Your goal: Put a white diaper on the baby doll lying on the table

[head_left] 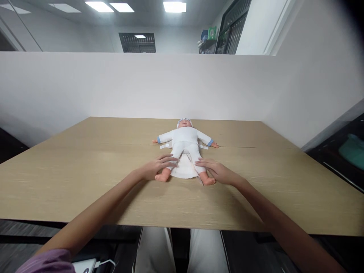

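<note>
A baby doll [186, 135] lies on its back on the table, arms and legs spread, in a white suit with blue cuffs and a white printed cap [184, 120]. Beneath its hips and between its legs is an unfolded white diaper [184, 168], whose side tabs stick out at both sides of the waist. My left hand [157, 167] rests over the doll's lower leg on the left, fingers stretched out. Over the other lower leg lies my right hand [217, 170], its fingers extended too. Neither hand visibly grips anything; the parts of the legs under my fingers are hidden.
The wooden table [99, 159] has a seam running across it behind the doll. A white partition [170, 83] rises along its far edge. Below the near edge are my legs [155, 250] and a white device [84, 265] with a cable. A dark object [341, 151] stands at the right.
</note>
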### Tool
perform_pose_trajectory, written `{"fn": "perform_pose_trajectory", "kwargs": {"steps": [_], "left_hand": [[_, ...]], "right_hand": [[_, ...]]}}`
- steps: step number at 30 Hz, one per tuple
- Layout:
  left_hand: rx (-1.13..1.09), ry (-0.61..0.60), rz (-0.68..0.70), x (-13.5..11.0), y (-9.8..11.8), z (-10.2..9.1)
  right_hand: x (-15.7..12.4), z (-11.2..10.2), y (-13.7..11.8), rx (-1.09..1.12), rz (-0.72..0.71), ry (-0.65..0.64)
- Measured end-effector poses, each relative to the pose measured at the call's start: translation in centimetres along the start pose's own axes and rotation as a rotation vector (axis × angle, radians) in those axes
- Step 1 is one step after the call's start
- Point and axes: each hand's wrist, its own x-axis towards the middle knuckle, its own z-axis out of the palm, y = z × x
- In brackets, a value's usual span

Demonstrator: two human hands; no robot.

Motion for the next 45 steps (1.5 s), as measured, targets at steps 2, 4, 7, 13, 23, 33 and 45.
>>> {"fn": "perform_pose_trajectory", "kwargs": {"steps": [2, 4, 7, 13, 23, 33, 45], "left_hand": [[-0.004, -0.005, -0.016, 0.0, 0.1, 0.0], [-0.003, -0.014, -0.031, 0.1, 0.2, -0.1], [0.005, -0.027, -0.043, 0.1, 0.4, -0.2], [0.028, -0.036, -0.043, -0.1, 0.5, -0.4], [0.061, 0.130, -0.329, 2.3, 4.5, -0.5], [-0.168, 0.516, -0.398, 7.3, 0.4, 0.5], [-0.894, 0.588, -0.689, 13.5, -8.5, -1.0]], "right_hand": [[0.3, 0.1, -1.7, -0.057, 0.070, 0.018], [0.6, 0.9, -3.7, -0.183, 0.117, 0.040], [1.3, 3.0, -5.7, -0.399, 0.150, 0.068], [1.8, 5.7, -4.6, -0.518, 0.268, 0.153], [2.2, 5.1, -2.4, -0.149, 0.363, 0.425], [6.6, 1.8, 0.6, 0.132, 0.202, 0.579], [15.7, -0.3, 9.5, 0.520, 0.514, 0.411]]}}
